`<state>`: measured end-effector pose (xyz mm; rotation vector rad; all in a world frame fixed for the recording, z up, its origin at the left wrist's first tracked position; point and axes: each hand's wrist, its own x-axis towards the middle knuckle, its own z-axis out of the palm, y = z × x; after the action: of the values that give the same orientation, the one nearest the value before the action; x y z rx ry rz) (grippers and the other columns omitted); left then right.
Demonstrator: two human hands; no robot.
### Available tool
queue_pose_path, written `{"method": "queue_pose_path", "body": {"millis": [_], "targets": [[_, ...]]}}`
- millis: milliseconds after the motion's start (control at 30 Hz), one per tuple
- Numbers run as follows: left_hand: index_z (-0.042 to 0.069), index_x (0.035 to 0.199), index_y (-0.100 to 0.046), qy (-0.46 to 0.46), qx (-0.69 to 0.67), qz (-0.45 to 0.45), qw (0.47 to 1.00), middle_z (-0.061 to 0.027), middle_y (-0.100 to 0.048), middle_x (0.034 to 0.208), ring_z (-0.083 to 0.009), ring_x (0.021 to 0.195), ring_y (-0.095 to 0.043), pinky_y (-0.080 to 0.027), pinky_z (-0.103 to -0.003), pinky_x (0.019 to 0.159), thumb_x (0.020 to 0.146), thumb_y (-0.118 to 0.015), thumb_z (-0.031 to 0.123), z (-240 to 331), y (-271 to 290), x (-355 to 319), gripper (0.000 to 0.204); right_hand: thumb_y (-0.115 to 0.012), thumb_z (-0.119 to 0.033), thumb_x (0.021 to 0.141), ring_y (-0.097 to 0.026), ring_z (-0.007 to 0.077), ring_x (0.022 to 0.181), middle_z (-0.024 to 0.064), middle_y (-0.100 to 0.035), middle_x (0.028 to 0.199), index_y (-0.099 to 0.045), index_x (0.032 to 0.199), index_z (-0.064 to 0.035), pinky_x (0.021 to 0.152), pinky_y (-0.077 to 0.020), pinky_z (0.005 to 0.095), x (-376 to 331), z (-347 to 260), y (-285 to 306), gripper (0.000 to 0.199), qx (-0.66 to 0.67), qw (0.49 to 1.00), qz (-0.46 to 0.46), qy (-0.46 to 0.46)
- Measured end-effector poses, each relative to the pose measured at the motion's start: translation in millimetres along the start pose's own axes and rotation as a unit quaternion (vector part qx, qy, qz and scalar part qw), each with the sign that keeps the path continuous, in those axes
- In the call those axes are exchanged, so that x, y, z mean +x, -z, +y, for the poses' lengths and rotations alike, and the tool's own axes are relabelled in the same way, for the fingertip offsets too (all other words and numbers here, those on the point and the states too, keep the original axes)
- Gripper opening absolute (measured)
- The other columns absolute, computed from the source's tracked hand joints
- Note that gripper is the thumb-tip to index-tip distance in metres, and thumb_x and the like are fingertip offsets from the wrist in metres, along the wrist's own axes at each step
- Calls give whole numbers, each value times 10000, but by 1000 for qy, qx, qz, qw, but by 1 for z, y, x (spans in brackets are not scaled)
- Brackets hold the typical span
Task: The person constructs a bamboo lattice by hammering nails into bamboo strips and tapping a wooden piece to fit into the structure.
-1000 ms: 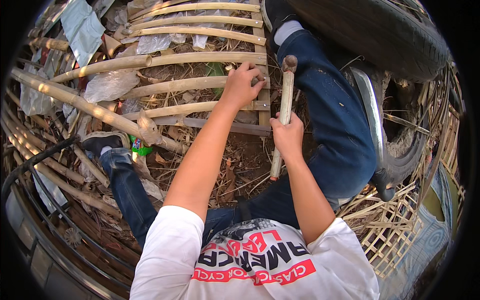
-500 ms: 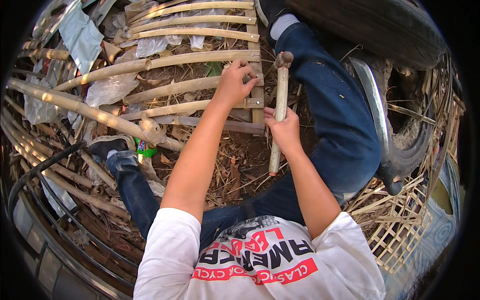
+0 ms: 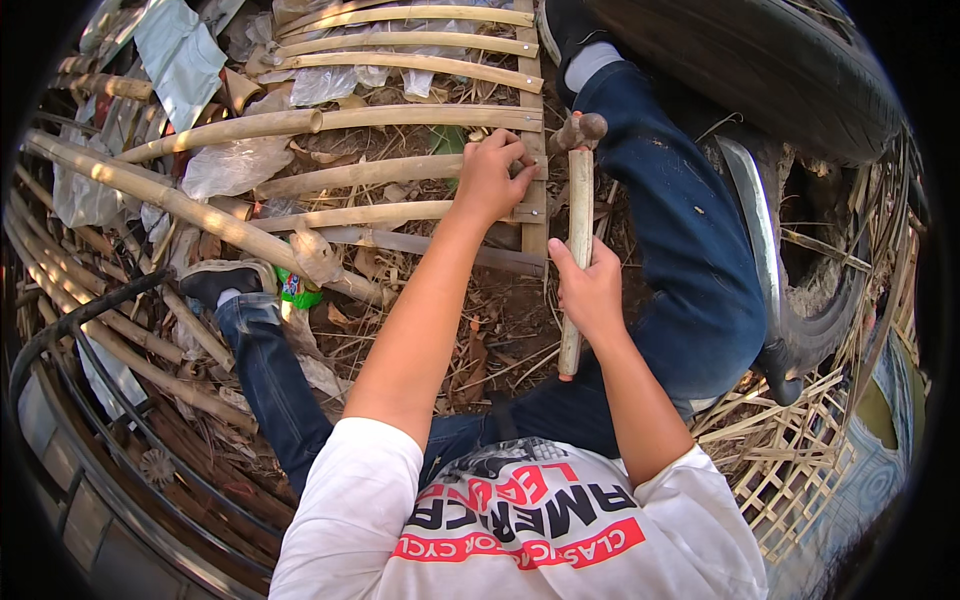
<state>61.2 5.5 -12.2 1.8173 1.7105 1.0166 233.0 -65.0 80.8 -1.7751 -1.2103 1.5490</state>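
My right hand (image 3: 592, 290) is closed around the wooden handle of a hammer (image 3: 581, 205), its thumb lying along the handle. The rusty metal head points away from me, just right of a flat wooden strip (image 3: 531, 90). My left hand (image 3: 490, 180) has its fingers bent together at the right end of a bamboo slat (image 3: 370, 172), where the slat crosses the strip. Whatever those fingers pinch is hidden or too small to name. Several other bamboo slats (image 3: 430, 117) lie across the same strip, with small nail heads at some ends.
A machete-like curved blade (image 3: 750, 210) rests beyond my right leg, near a dark tyre (image 3: 800, 75). Bamboo poles (image 3: 200, 222) and plastic sheets (image 3: 235, 168) lie at left. A black metal frame (image 3: 70, 325) stands lower left, a woven bamboo lattice (image 3: 800, 480) lower right.
The hammer has shifted slightly toward me, and my right thumb now shows along its handle. My left hand stays at the same slat end. The whole view has moved a little.
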Motion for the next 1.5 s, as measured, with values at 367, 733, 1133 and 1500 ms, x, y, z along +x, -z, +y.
{"method": "queue_pose_path", "body": {"millis": [367, 733, 1133, 1500], "targets": [[78, 764, -646, 7, -5, 2, 1000, -27, -601, 900, -248, 850, -577, -368, -373, 833, 727, -756, 151, 0, 2, -4, 137, -580, -281, 962, -482, 117, 531, 71, -520, 566, -579, 805, 24, 502, -399, 325, -8, -9, 8, 343, -86, 995, -38, 14], [66, 861, -655, -3, 6, 14, 1000, -31, -613, 932, -252, 877, -574, -375, -373, 831, 703, -763, 145, 0, 3, -5, 207, -577, -299, 960, -530, 204, 529, 143, -541, 584, -580, 817, 42, 532, -421, 374, -1, -6, 7, 369, -160, 986, -43, 33], [82, 855, -666, 24, -28, 32, 999, -25, -628, 937, -246, 900, -584, -375, -359, 861, 705, -765, 150, -1, 2, -7, 193, -577, -297, 959, -500, 175, 543, 118, -532, 585, -583, 841, 46, 548, -423, 366, 0, -10, 7, 363, -154, 987, -42, 27], [89, 792, -664, 17, -34, 44, 998, -11, -629, 921, -227, 908, -591, -356, -356, 848, 698, -768, 150, -1, 0, -7, 153, -582, -270, 957, -477, 140, 540, 80, -514, 574, -569, 809, 35, 530, -413, 349, -2, -13, 8, 339, -138, 989, -46, 17]]}}
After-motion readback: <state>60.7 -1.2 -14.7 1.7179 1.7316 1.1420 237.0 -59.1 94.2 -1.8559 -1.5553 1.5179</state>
